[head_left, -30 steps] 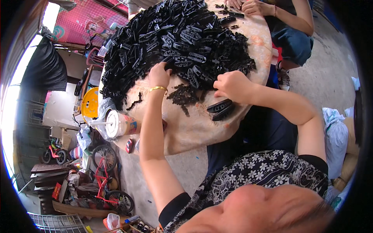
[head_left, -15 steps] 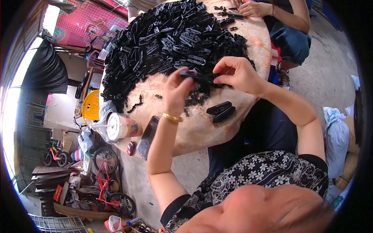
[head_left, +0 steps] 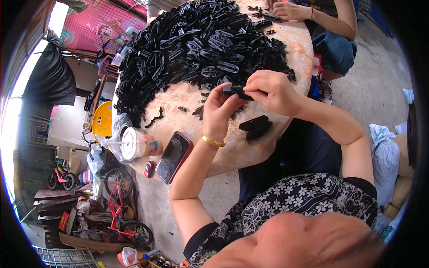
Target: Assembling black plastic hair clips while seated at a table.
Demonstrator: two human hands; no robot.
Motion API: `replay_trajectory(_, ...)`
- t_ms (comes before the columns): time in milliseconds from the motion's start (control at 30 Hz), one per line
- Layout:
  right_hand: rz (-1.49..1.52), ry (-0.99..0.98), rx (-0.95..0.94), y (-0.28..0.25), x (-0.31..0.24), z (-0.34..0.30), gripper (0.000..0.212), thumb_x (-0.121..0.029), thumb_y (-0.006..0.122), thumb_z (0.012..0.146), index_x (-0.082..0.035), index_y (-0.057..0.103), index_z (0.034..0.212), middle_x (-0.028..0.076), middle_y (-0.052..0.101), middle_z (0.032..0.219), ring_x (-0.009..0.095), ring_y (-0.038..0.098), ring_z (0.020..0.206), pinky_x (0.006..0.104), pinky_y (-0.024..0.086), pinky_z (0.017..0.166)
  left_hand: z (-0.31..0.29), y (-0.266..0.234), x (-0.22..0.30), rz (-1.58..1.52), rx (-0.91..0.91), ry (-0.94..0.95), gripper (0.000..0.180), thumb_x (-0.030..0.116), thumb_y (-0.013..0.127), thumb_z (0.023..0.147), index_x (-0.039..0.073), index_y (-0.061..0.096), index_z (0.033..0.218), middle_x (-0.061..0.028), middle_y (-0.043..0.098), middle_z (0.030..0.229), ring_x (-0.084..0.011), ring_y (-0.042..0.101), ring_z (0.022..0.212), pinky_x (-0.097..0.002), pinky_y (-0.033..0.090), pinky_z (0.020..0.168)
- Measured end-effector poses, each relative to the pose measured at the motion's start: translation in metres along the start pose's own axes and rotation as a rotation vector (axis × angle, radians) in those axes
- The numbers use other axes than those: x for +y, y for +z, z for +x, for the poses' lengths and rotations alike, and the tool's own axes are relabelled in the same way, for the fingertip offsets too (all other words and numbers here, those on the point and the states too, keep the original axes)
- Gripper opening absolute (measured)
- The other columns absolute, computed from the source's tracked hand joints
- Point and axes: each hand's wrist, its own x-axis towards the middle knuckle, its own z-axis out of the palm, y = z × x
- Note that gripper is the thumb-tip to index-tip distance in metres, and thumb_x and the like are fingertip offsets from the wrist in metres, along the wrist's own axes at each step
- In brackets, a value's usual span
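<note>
Over the near side of the round table [head_left: 214, 167], my left hand [head_left: 217, 111] grips a small, long black plastic part [head_left: 233, 91] between thumb and fingers. A gold bangle circles that wrist. My right hand [head_left: 271, 93] pinches at the right end of the same part, its fingertips touching my left hand's work. What exactly lies under those fingertips is hidden. Behind both hands rises a big heap of black plastic parts [head_left: 178, 58]. Closer to me, just below the right hand, a pair of longer black pieces [head_left: 255, 127] lies on the tablecloth.
A phone [head_left: 173, 157], a lidded cup with a straw [head_left: 132, 144] and a small red item [head_left: 149, 169] stand left of my forearm. Across the table another person's hand [head_left: 288, 10] handles black parts. A red bicycle [head_left: 117, 210] is on the floor at left; sacks [head_left: 385, 156] stand right.
My left hand has shifted slightly right and down with the black part. My right hand has come down to meet it and now pinches its end. More of the phone shows.
</note>
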Motion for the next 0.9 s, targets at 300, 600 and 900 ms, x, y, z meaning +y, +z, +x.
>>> replay_trajectory(300,0.087,-0.219,-0.048,-0.006,-0.003,0.004,0.021,0.005,0.067,0.067,-0.004,0.068,0.086,0.005,0.066,0.089,0.024,0.06,0.083,0.0321,0.052,0.069,-0.002,-0.004,0.014,-0.145,-0.17,-0.251,0.036,0.022,0.046,0.098,0.002,0.045,0.128,-0.009,0.063,0.09,-0.0178,0.064,0.066,-0.0261,0.051,0.054)
replay_trajectory(600,-0.177,-0.375,-0.195,-0.014,0.0,0.002,0.018,-0.001,0.066,0.067,-0.003,0.065,0.085,0.005,0.064,0.092,0.024,0.058,0.09,0.0324,0.052,0.07,-0.002,-0.005,0.023,0.092,-0.209,-0.31,0.038,0.021,0.054,0.095,-0.004,0.051,0.123,-0.0145,0.064,0.1,-0.0177,0.065,0.078,-0.0268,0.055,0.067)
replay_trajectory(900,0.092,0.367,-0.393,-0.018,-0.004,0.0,0.029,-0.01,0.073,0.071,0.002,0.065,0.097,0.016,0.067,0.084,0.021,0.065,0.071,0.0289,0.052,0.066,-0.016,0.008,0.017,0.76,-0.177,0.044,0.038,0.0,0.062,0.084,-0.006,0.053,0.12,-0.0122,0.065,0.103,-0.0116,0.063,0.089,-0.0231,0.052,0.075)
